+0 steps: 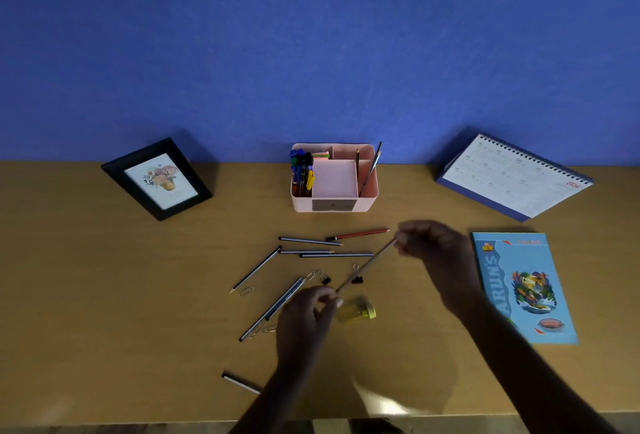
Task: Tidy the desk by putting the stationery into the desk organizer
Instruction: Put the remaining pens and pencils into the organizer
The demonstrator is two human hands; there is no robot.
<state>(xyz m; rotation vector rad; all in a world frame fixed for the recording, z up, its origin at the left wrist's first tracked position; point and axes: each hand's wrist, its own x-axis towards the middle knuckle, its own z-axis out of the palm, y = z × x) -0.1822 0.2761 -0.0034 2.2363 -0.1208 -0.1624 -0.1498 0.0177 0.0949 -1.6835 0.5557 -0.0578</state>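
Pink desk organizer, against the blue wall, holds pens. In front of it one pencil is held above the desk: the left hand pinches its nearer end, the right hand its farther end, likely a hand-over for upright insertion. Loose pencils, binder clips and a yellow sharpener lie beneath; none bars the way.

Left hand and right hand each pinch one end of a pencil, forearms outstretched
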